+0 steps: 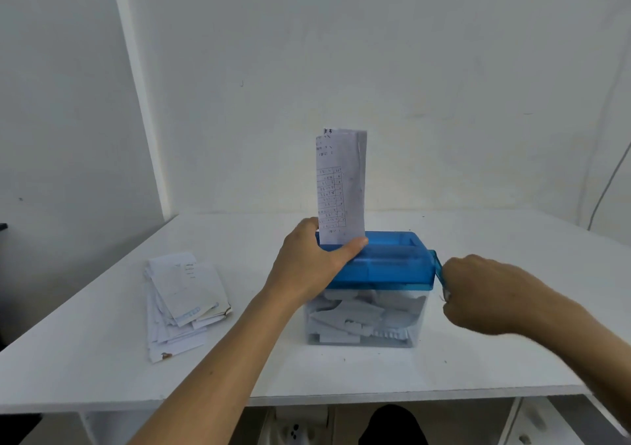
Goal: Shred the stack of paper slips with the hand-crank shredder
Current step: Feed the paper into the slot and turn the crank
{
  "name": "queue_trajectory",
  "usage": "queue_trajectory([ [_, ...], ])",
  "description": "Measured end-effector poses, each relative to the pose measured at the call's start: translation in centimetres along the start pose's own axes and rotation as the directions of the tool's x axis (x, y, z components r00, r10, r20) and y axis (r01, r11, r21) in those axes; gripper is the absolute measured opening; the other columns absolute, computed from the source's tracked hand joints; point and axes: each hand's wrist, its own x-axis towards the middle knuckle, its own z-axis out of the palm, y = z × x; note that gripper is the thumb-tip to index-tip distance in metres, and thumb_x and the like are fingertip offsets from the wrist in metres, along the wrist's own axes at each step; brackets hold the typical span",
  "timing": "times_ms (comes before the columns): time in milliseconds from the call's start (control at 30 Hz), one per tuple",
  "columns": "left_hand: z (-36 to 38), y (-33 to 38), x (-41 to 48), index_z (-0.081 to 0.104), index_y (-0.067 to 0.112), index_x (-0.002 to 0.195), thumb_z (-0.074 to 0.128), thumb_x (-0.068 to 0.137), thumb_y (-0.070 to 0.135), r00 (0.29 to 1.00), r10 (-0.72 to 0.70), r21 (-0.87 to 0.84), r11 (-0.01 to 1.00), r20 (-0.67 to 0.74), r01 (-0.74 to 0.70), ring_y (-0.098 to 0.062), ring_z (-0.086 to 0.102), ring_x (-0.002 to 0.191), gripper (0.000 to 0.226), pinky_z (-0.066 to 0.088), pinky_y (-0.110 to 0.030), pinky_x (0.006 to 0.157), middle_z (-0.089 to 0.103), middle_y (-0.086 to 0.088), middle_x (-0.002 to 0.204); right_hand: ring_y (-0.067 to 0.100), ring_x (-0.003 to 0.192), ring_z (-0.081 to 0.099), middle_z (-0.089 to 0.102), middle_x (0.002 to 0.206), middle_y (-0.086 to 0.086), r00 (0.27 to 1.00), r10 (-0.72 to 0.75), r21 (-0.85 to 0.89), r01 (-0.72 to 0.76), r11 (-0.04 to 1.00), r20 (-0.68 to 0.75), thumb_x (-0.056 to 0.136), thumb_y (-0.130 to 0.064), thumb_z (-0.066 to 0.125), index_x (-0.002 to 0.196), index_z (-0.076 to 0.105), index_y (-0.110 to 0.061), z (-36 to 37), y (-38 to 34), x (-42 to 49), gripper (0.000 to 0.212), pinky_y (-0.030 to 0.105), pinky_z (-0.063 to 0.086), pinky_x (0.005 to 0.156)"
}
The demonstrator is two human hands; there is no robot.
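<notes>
The small hand-crank shredder (367, 321) of clear plastic, with its translucent blue plastic lid (392, 263), stands on the white worktop (341, 376) between the two hands, touching both. The left hand (314, 260) is at the left end of the lid. Its thumb lies across the foot of a long white printed paper slip (341, 188) and its fingers are behind, so it seems to pinch the slip just at the slot. The slip stands upright, with its long axis vertical and most of its length above the lid, so I judge the feeding has only begun. The right hand (485, 291) is curled around the blue crank handle (438, 267) on the right side of the lid. It is the hand that must turn, while the left one guides the slip downward. The clear box already holds many white shreds. The loose stack of paper slips (181, 301) waits flat on the worktop, left of the left hand and well apart from it.
</notes>
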Motion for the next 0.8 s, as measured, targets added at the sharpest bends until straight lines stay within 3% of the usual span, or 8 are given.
queue_trajectory([
  [100, -0.3, 0.4, -0.1, 0.052, 0.033, 0.133, 0.072, 0.076, 0.069, 1.000, -0.002, 0.024, 1.000, 0.028, 0.001, -0.008, 0.056, 0.109, 0.070, 0.047, -0.014, 0.079, 0.057, 0.020, 0.122, 0.008, 0.060, 0.047, 0.052, 0.077, -0.005, 0.974, -0.049, 0.014, 0.047, 0.999, 0.221, 0.092, -0.029, 0.062, 0.079, 0.043, -0.020, -2.9, 0.5, 1.3, 0.025, 0.019, 0.039, 0.055],
  [233, -0.6, 0.9, -0.1, 0.051, 0.038, 0.121, 0.075, 0.076, 0.063, 0.999, 0.014, -0.008, 1.000, 0.044, -0.014, 0.003, 0.055, 0.093, 0.057, 0.043, -0.007, 0.064, 0.054, 0.027, 0.108, 0.009, 0.039, 0.037, 0.045, 0.051, -0.006, 0.907, -0.076, 0.106, 0.035, 0.994, 0.414, 0.090, -0.029, 0.071, 0.074, 0.051, -0.012, -6.0, 1.5, 4.0, 0.030, 0.020, 0.038, 0.044],
  [400, -0.7, 1.1, 0.0, 0.051, 0.032, 0.133, 0.077, 0.076, 0.060, 0.998, 0.032, -0.014, 0.999, 0.047, -0.032, -0.005, 0.052, 0.102, 0.068, 0.042, -0.003, 0.064, 0.051, 0.023, 0.114, 0.010, 0.052, 0.043, 0.052, 0.060, -0.004, 0.921, -0.103, 0.139, 0.054, 0.989, 0.375, 0.084, -0.021, 0.077, 0.084, 0.065, -0.008, -8.2, 2.7, 6.7, 0.017, 0.021, 0.046, 0.051],
  [500, -0.6, 0.9, 0.1, 0.051, 0.032, 0.132, 0.077, 0.075, 0.060, 0.997, 0.038, -0.026, 0.999, 0.060, -0.037, -0.005, 0.051, 0.103, 0.068, 0.041, -0.002, 0.063, 0.051, 0.024, 0.113, 0.012, 0.058, 0.047, 0.060, 0.071, 0.000, 0.937, -0.191, 0.311, 0.095, 0.946, 0.293, 0.077, -0.024, 0.086, 0.097, 0.064, -0.011, -9.2, 4.2, 8.2, 0.033, 0.023, 0.053, 0.060],
  [567, -0.6, 0.7, 0.2, 0.051, 0.031, 0.133, 0.076, 0.075, 0.061, 0.998, 0.041, -0.016, 0.999, 0.054, -0.040, -0.006, 0.051, 0.104, 0.070, 0.041, -0.005, 0.067, 0.051, 0.023, 0.113, 0.017, 0.070, 0.056, 0.066, 0.093, 0.010, 0.921, -0.284, 0.495, 0.121, 0.861, 0.268, 0.074, -0.020, 0.089, 0.107, 0.061, -0.013, -9.1, 5.3, 9.1, 0.044, 0.029, 0.057, 0.070],
  [667, -0.5, 0.5, 0.4, 0.049, 0.032, 0.130, 0.075, 0.075, 0.064, 0.998, 0.037, -0.001, 0.999, 0.053, -0.037, -0.006, 0.051, 0.105, 0.069, 0.042, -0.008, 0.069, 0.051, 0.021, 0.114, 0.022, 0.089, 0.060, 0.064, 0.103, 0.011, 0.885, -0.428, 0.779, 0.135, 0.612, 0.183, 0.073, -0.016, 0.086, 0.105, 0.060, -0.013, -6.8, 6.8, 10.2, 0.042, 0.034, 0.056, 0.081],
  [800, -0.6, 0.4, 0.5, 0.047, 0.034, 0.127, 0.074, 0.075, 0.065, 0.996, 0.034, -0.001, 0.999, 0.078, -0.034, -0.008, 0.052, 0.110, 0.065, 0.045, -0.012, 0.073, 0.052, 0.020, 0.116, 0.016, 0.095, 0.060, 0.063, 0.105, 0.003, 0.925, -0.377, 0.967, 0.140, 0.213, -0.051, 0.072, -0.025, 0.087, 0.099, 0.061, -0.019, -1.5, 7.4, 11.6, 0.038, 0.038, 0.054, 0.088],
])
